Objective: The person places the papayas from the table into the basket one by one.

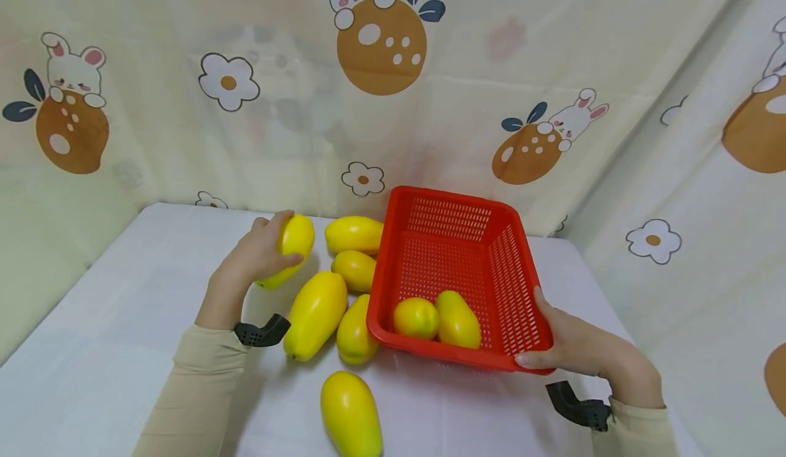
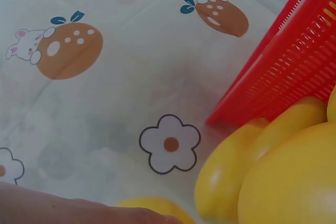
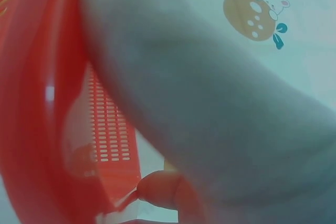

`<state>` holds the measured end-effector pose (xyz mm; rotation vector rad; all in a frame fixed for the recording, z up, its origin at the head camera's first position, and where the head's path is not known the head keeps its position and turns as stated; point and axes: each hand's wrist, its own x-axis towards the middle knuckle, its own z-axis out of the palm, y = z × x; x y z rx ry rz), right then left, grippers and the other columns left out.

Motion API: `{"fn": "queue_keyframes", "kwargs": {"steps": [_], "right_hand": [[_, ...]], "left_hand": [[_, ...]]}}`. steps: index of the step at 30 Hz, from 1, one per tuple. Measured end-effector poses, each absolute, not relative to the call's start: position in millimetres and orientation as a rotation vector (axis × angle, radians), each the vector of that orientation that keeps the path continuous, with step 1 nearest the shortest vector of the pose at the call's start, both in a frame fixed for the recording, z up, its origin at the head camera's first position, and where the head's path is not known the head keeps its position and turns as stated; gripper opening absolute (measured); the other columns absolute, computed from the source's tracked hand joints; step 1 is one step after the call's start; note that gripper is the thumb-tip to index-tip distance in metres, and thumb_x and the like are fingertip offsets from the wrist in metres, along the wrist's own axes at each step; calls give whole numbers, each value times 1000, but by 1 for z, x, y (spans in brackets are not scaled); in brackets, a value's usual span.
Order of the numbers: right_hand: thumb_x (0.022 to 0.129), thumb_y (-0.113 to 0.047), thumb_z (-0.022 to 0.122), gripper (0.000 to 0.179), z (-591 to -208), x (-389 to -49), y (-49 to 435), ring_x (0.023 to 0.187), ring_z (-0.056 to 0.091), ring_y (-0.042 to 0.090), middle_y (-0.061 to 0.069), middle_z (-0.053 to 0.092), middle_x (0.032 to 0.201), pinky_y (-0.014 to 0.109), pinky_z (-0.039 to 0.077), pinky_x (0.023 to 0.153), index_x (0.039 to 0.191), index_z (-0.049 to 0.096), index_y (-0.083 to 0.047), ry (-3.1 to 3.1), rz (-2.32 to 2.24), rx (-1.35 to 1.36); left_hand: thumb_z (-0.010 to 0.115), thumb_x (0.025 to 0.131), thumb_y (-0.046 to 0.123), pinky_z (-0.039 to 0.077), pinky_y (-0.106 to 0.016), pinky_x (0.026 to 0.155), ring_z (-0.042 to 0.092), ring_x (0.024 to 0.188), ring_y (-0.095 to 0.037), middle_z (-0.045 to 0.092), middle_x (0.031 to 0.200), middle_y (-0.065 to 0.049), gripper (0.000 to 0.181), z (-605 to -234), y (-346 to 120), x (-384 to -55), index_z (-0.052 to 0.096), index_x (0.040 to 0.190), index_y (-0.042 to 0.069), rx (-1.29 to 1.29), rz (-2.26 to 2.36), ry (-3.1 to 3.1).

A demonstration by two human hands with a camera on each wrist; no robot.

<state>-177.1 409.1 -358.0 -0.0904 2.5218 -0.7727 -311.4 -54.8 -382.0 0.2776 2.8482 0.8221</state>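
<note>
My left hand [image 1: 260, 249] grips a smooth yellow papaya [image 1: 299, 237], thumb on the near side and fingers over the top, above the left part of the table. Only a strip of that papaya [image 2: 152, 204] shows in the left wrist view, beside a finger. With my right hand [image 1: 571, 337] I hold the red plastic basket [image 1: 381, 266] by its near right corner, thumb on the front rim. The basket looks tilted, its opening facing me. Inside, at its near end, lie a rounded papaya [image 1: 415, 318] and a longer one [image 1: 458, 320].
Left of the basket lie several more papayas, including a large one [image 1: 316, 315] and a short one [image 1: 356, 331] by the basket wall. Another papaya [image 1: 351, 413] lies near the front. Behind the white table [image 1: 153, 286] hangs a printed curtain [image 1: 276, 143].
</note>
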Motion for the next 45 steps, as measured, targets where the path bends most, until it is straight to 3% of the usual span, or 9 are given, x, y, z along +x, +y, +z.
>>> {"fn": "queue_keyframes", "kwargs": {"steps": [27,37,45], "right_hand": [[79,-41,73,116,-357,-178,408,115,44,30,21,37,140,33,48,79,150,-11,-2,2511,-785,-81],[79,-39,74,116,-356,-178,408,115,43,30,20,38,138,32,49,78,151,-10,-4,2499,-814,-93],[78,-41,74,117,-357,-178,407,115,44,31,22,36,140,33,49,78,151,-10,-3,2508,-788,-91]], "left_hand": [[68,83,34,47,-58,86,43,111,-45,31,135,-29,83,-376,-53,-315,22,151,20,142,981,2936],[69,84,34,48,-58,87,48,107,-44,31,136,-27,84,-373,-51,-312,20,152,22,39,1249,2990],[69,84,36,45,-58,93,45,113,-40,30,139,-23,86,-361,-45,-308,18,152,27,-62,1509,3020]]}}
